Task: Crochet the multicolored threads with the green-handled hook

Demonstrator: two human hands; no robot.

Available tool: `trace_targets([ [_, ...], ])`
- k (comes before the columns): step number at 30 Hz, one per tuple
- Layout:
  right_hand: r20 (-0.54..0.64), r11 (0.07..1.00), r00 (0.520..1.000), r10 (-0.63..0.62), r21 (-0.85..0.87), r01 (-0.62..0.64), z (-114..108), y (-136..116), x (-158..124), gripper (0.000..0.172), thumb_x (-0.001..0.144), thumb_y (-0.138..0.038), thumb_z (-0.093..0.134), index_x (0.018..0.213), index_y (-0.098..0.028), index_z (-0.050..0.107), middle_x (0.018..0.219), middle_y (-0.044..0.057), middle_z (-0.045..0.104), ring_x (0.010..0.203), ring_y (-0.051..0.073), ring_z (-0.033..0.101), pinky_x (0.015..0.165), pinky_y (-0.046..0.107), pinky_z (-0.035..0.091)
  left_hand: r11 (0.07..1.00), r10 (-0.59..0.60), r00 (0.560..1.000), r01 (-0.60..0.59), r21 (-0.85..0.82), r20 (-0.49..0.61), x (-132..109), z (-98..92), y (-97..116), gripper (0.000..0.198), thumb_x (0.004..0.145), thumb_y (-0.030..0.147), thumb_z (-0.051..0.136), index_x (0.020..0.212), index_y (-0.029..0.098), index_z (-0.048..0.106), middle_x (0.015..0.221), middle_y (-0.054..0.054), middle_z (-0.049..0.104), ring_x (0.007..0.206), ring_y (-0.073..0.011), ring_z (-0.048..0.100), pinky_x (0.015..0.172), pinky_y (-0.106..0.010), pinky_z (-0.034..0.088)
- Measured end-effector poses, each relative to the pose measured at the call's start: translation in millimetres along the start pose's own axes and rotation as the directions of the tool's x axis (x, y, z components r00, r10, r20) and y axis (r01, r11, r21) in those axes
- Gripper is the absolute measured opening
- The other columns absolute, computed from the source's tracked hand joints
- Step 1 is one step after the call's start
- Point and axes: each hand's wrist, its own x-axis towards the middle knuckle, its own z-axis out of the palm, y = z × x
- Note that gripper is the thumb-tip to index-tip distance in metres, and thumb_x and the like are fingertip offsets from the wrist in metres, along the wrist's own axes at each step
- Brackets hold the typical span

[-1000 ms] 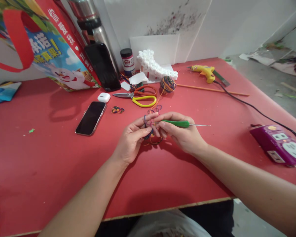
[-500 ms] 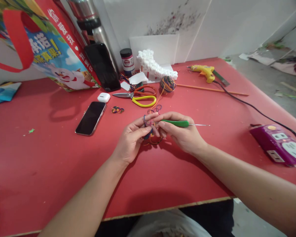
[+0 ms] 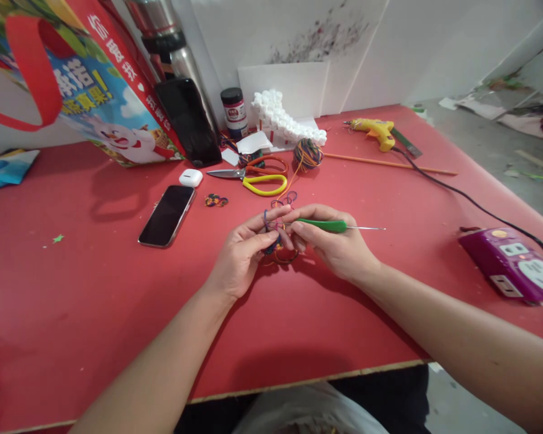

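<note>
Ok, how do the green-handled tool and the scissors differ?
The green-handled tool is held in the right hand; the scissors lie on the red table. The tool has a single straight green handle; the scissors have two looped handles, one yellow, one orange. Both have metal showing.

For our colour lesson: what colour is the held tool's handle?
The handle is green, clearest in the head view.

Reads moderately bright, lit softly, apparently from above. Casts diffuse shadows on the counter [image 3: 85,295]; pales with sheen toward its right edge. Stretches at frame edges; softens fine yarn [image 3: 273,246].
</note>
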Motion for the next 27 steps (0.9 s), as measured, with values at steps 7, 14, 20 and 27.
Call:
trace_targets([
  [7, -0.007, 1.0, 1.0, 0.0, -0.017, 0.0, 1.0, 0.1, -0.1, 0.016, 0.086, -0.034, 0.089, 0.094, -0.021, 0.085, 0.069, 0.0, 0.075, 0.059, 0.014, 0.064, 0.06, 0.03, 0.054, 1.0, -0.01, 1.0, 0.01, -0.003, 0.001, 0.5, 0.3, 0.0, 0.032, 0.082, 0.017, 0.08, 0.112, 0.022, 0.089, 0.075, -0.003, 0.081, 0.073, -0.0144, 0.073, 0.08, -0.025, 0.056],
  [14, 0.013, 0.999, 1.0, -0.025, -0.029, 0.025, 1.1, 0.1, -0.8, 0.021, 0.088, -0.042, 0.089, 0.096, -0.022, 0.085, 0.072, 0.0, 0.076, 0.061, 0.015, 0.065, 0.06, 0.031, 0.056, 1.0, -0.015, 0.999, 0.015, 0.016, -0.044, 0.1, 0.4, 0.5, 0.031, 0.081, 0.018, 0.084, 0.112, 0.02, 0.088, 0.078, -0.003, 0.08, 0.071, -0.0147, 0.072, 0.078, -0.028, 0.057],
  [20, 0.092, 0.912, 0.959, -0.268, -0.295, 0.284, 3.0, -2.5, -9.8, 0.011, 0.103, -0.03, 0.074, 0.107, -0.024, 0.082, 0.087, 0.003, 0.077, 0.072, 0.015, 0.07, 0.069, 0.032, 0.059, 0.999, -0.035, 0.997, 0.035, -0.005, -0.076, -0.1, -2.9, -2.8, 0.049, 0.075, 0.023, 0.095, 0.122, 0.018, 0.082, 0.083, -0.003, 0.081, 0.072, -0.0137, 0.073, 0.075, -0.026, 0.058],
  [27, 0.202, 0.703, 0.886, -0.417, -0.546, 0.456, -0.9, 4.2, -8.5, 0.02, 0.108, -0.02, 0.062, 0.115, -0.026, 0.079, 0.103, 0.007, 0.078, 0.095, 0.02, 0.073, 0.088, 0.039, 0.06, 0.97, 0.081, 0.993, -0.059, 0.234, -0.086, -3.2, 5.3, -3.0, 0.066, 0.071, 0.013, 0.095, 0.134, 0.018, 0.075, 0.081, 0.004, 0.071, 0.078, -0.0112, 0.067, 0.08, -0.024, 0.054],
])
